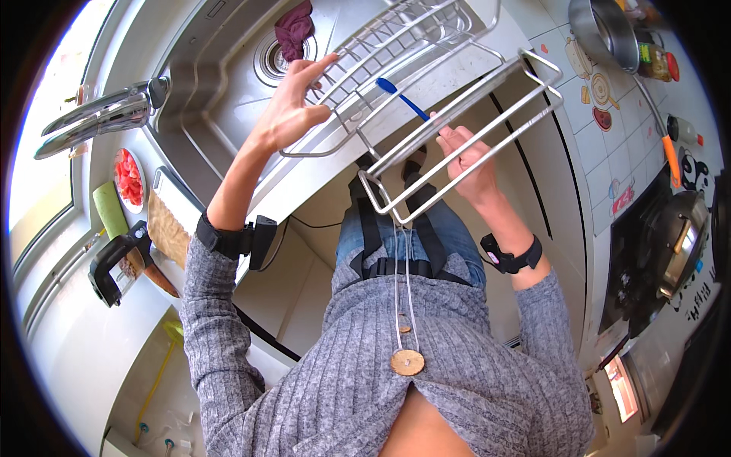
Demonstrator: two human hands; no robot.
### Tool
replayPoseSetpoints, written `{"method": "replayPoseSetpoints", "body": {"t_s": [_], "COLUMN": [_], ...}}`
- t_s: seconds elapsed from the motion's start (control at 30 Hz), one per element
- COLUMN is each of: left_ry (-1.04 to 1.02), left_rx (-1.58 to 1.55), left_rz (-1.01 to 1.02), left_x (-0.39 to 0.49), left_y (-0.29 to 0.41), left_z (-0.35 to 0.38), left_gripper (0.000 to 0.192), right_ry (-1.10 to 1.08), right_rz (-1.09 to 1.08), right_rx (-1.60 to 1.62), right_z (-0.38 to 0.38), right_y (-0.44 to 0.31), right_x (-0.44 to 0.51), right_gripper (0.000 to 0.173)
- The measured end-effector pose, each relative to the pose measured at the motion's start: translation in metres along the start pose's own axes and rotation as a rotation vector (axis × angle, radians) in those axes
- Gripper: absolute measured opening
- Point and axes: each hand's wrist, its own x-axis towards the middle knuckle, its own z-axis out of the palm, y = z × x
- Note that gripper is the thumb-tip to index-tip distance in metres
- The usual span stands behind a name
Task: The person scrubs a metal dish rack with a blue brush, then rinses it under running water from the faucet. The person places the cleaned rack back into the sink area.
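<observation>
A metal wire dish rack (pixel 457 140) is tilted over the sink's front edge, its lower bars towards my body. My left hand (pixel 297 103) grips the rack's gridded side, fingers around the wires and thumb apart. Between the bars, my right hand (pixel 465 157) holds a blue toothbrush (pixel 402 98) by its handle. The brush head points up and left, close to a rack bar; whether its bristles touch the metal I cannot tell. Part of the right hand is hidden behind the rack's rails.
The steel sink (pixel 228 85) has a maroon cloth (pixel 294 28) at its drain. Left of it stand a chrome faucet (pixel 103 114), a plate of cut red fruit (pixel 129 180) and a cutting board (pixel 177 188). Rightward are a steel pot (pixel 605 34) and a lidded pan (pixel 679 245) on the stove.
</observation>
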Motion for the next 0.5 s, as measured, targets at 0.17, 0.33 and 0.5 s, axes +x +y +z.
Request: {"method": "replayPoseSetpoints", "body": {"t_s": [0.17,0.33,0.5], "left_ry": [-0.059,-0.075,-0.063], "left_rx": [0.029,0.024,0.034], "left_rz": [0.013,0.016,0.026], "left_x": [0.007,0.011,0.011], "left_y": [0.016,0.012,0.009], "left_z": [0.023,0.028,0.027], "left_gripper": [0.084,0.086,0.087], "right_ry": [-0.098,-0.147,-0.123], "right_rz": [0.061,0.064,0.124], "right_rx": [-0.171,-0.199,0.01], "right_z": [0.003,0.013,0.009], "right_y": [0.004,0.011,0.012], "right_x": [-0.003,-0.009,-0.013], "right_gripper": [0.044,0.045,0.04]}}
